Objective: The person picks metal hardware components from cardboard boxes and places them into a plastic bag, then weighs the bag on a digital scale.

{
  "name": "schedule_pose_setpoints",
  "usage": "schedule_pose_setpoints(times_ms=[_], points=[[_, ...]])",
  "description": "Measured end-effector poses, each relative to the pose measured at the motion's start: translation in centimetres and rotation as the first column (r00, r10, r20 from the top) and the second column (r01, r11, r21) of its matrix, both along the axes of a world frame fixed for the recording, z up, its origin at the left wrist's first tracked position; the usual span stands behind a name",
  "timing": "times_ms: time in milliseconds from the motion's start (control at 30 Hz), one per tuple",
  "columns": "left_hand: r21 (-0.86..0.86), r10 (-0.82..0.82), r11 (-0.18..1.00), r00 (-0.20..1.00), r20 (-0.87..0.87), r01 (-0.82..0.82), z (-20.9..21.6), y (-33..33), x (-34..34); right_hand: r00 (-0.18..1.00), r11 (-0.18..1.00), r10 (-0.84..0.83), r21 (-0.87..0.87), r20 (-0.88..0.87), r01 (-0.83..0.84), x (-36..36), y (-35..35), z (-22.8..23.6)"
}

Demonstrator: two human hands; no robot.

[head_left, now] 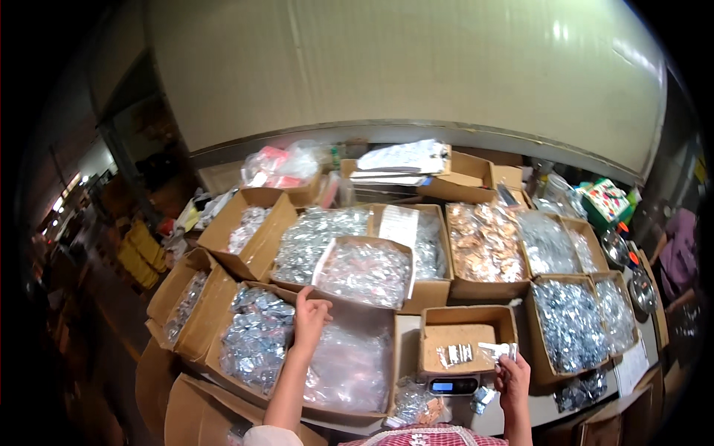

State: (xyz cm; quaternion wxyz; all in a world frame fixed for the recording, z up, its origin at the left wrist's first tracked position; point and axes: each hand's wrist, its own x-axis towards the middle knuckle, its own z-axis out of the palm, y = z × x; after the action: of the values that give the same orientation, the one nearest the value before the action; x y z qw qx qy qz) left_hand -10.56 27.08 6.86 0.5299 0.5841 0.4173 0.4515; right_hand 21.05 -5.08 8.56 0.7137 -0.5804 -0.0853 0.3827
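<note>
My right hand point(513, 377) pinches a small clear packet point(497, 349) with pale pieces in it, at the right side of a small cardboard box point(468, 318). Other little packets point(454, 354) lie on that box's bottom. The box sits on a scale with a lit display point(442, 386). My left hand point(311, 318) is over a wide carton point(391, 349), its fingers apart and nothing seen in them. That carton holds silvery packets point(256, 342) on the left and clear plastic bags point(349, 364) on the right. A white-rimmed box of clear packets point(364, 269) stands just beyond my left hand.
Cartons of silvery packets point(569, 323), copper-coloured packets point(487, 241) and clear packets point(547, 241) crowd the far and right sides. Papers point(401, 157) lie on top at the back. Loose packets point(416, 401) rest beside the scale. Another person's purple sleeve point(678, 241) shows at far right.
</note>
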Motion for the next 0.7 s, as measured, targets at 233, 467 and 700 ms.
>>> schedule_pose_setpoints(times_ms=[233, 467, 700], points=[[0.009, -0.270, 0.963, 0.962, -0.032, 0.271, 0.2, -7.9, 4.1, 0.999, 0.995, 0.041, 0.087, -0.006, -0.040, 0.4, -1.2, 2.6], [-0.054, -0.406, 0.914, 0.903, -0.140, 0.403, -1.1, -16.0, 6.3, 0.970, 0.978, 0.202, 0.023, 0.134, -0.207, 1.2, 2.0, 3.3], [0.149, -0.262, 0.941, 0.933, -0.247, 0.303, -2.2, -21.1, 7.1, 0.963, 0.972, 0.200, 0.158, -0.181, -0.172, 4.9, 2.1, 0.2]])
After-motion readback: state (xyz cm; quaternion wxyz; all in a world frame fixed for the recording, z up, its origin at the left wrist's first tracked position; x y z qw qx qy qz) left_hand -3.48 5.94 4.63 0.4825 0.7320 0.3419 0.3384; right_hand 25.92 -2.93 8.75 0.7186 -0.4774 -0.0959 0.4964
